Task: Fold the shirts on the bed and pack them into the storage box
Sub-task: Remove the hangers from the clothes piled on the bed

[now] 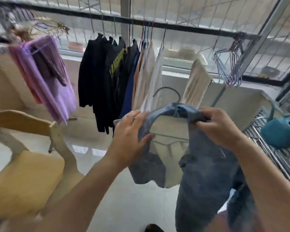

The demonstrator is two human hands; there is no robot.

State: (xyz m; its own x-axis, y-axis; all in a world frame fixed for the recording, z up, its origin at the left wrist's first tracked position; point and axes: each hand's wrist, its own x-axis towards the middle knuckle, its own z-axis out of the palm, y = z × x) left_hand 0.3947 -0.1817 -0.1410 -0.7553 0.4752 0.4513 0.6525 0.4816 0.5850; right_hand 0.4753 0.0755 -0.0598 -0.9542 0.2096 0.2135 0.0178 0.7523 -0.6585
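1. The person holds a faded blue denim shirt [206, 164] that hangs on a thin grey wire hanger [170, 101]. This shirt is my landmark.
2. The left hand [131, 136] is at the shirt's left shoulder. Its thumb and fingers pinch the blue cloth there. Something thin and pale sticks out by its fingers, but it is too blurry to tell what.
3. The right hand [219, 126] is at the shirt's right shoulder. Its fingers are curled tight around a bunch of the cloth near the collar.
4. Behind the shirt, a long metal clothes rail [182, 25] runs across. Black shirts [104, 77], a dark blue one and pale cream ones hang on it.
5. Far left of the shirt hangs a purple cloth [54, 81]. Below that stands a yellow wooden chair [23, 173].
6. To the right of the shirt sits a teal watering can [281, 129].
7. I think the job has just begun. The shirt looks like it is coming off its hanger. No bed or storage box shows here, and nothing is folded or packed yet. More clothes wait on the rail.
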